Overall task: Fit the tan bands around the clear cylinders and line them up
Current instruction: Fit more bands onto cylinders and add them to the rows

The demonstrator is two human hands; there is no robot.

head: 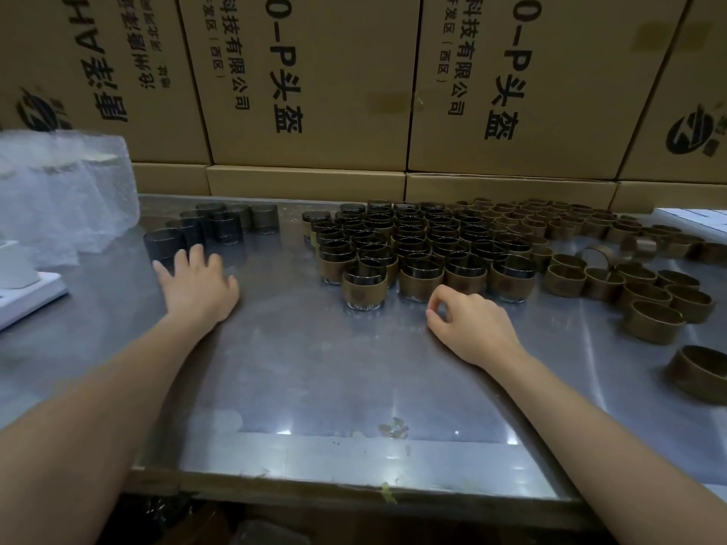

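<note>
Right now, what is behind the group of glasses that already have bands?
Behind the banded glasses the metal table runs to a wall of cardboard boxes. Loose tan bands lie to their right. The rear rows hide the strip of table just behind them.

Your table (314, 367) is bare sheet metal, smooth and dully glossy, with streaky reflections and small scuffs towards six o'clock. At eleven o'clock the bare cylinders (212, 230) look like clear smoky glass or plastic; you cannot tell which. At twelve o'clock the banded cylinders (417, 245) have shiny rims. At two o'clock the loose bands (645, 297) look matt tan, like leather or card. At nine o'clock sits crinkled translucent wrap (67, 198). Behind, the boxes (314, 80) are matt brown cardboard.
</note>
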